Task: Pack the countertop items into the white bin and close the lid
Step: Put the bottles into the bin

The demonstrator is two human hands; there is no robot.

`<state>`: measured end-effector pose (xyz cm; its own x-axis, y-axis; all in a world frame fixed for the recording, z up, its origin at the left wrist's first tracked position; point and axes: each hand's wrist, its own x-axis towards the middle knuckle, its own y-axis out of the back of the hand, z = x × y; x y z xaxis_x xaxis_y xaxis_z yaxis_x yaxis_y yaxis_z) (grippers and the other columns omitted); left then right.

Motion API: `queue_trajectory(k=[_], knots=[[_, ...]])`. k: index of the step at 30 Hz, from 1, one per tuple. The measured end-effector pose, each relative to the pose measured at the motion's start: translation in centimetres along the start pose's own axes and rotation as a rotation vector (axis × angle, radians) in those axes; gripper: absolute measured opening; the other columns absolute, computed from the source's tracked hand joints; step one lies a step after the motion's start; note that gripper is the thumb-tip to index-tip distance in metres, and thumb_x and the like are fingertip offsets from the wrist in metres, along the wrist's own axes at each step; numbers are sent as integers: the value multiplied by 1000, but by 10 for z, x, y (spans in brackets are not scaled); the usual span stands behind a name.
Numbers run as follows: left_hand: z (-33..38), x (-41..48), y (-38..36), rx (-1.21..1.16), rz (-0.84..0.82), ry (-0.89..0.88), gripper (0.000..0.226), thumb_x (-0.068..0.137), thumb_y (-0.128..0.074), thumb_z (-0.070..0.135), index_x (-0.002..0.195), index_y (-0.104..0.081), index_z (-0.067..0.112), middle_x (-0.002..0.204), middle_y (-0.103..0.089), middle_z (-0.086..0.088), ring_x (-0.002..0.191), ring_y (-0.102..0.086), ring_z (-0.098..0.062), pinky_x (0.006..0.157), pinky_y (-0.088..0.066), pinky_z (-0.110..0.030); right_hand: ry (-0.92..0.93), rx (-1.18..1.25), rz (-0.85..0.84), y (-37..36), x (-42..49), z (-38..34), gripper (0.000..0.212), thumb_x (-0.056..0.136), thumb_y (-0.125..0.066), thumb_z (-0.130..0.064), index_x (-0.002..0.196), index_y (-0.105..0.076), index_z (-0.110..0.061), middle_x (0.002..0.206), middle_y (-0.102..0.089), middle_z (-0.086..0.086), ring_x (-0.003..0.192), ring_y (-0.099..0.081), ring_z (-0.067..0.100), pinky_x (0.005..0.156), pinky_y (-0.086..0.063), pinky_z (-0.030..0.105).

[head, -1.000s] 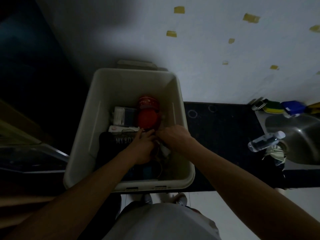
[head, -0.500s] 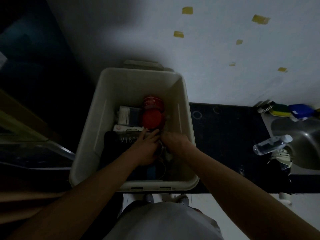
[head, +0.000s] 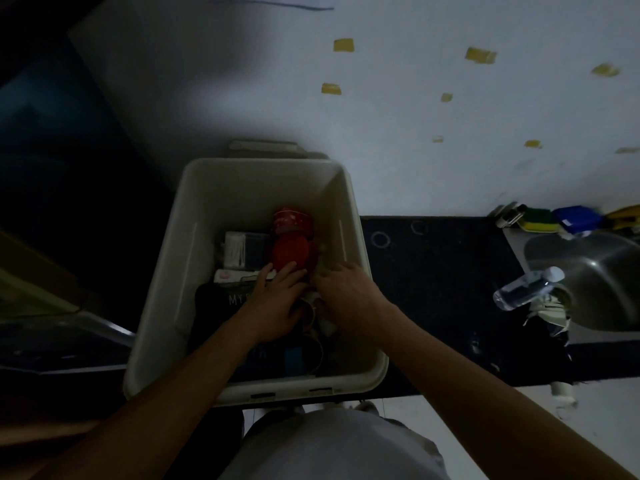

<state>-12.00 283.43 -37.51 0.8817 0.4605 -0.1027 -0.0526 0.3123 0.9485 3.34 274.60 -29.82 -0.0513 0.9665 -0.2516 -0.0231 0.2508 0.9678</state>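
Both hands low and close together, backs up.
The left hand (head: 277, 303) lies palm down, its fingers stretched forward and slightly spread. The right hand (head: 348, 299) sits just beside it, palm down, fingers bent downward so that their tips are hidden in the dim light. The bare left forearm (head: 180, 382) and right forearm (head: 450, 355) converge toward the wrists.

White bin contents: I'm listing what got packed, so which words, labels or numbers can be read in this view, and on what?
"MY" in white letters on the black item inside the white bin; the rest of the word lies under the left hand.
White carton beside the red bowl: print too blurred to read.
Blue box by the sink: label too small to read.
Nothing else is legible.
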Motion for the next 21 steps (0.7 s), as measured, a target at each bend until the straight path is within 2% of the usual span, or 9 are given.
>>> queue_trajectory(k=[6,10,16,21], knots=[[22,13,25,-4,114,-71,56,96,-47,38,149,-32,27,159,-24,4,150,-8,-16,120,2,-50,-18,116,217,11,-22,27,41,93,-56,-39,130,-53,-23,135,-54,-2,129,-44,17,113,-27,33],[38,24,46,-25,198,-105,51,96,-47,37,146,-39,25,157,-29,4,149,-11,-13,121,0,-49,-98,223,305,18,-34,47,44,92,-57,-40,133,-50,-28,141,-48,-6,134,-39,14,114,-23,30],[73,55,64,-10,272,-147,50,96,-41,38,144,-41,23,156,-31,5,148,-15,-11,120,1,-44,-214,357,389,12,-59,94,40,93,-53,-38,132,-53,-27,138,-50,-6,131,-42,12,112,-28,30],[125,95,57,-34,274,-209,53,94,-35,43,142,-44,21,154,-36,5,146,-21,-12,120,-6,-45,-319,409,424,-7,-100,140,39,93,-55,-36,129,-55,-24,133,-55,-4,126,-48,14,107,-38,33]])
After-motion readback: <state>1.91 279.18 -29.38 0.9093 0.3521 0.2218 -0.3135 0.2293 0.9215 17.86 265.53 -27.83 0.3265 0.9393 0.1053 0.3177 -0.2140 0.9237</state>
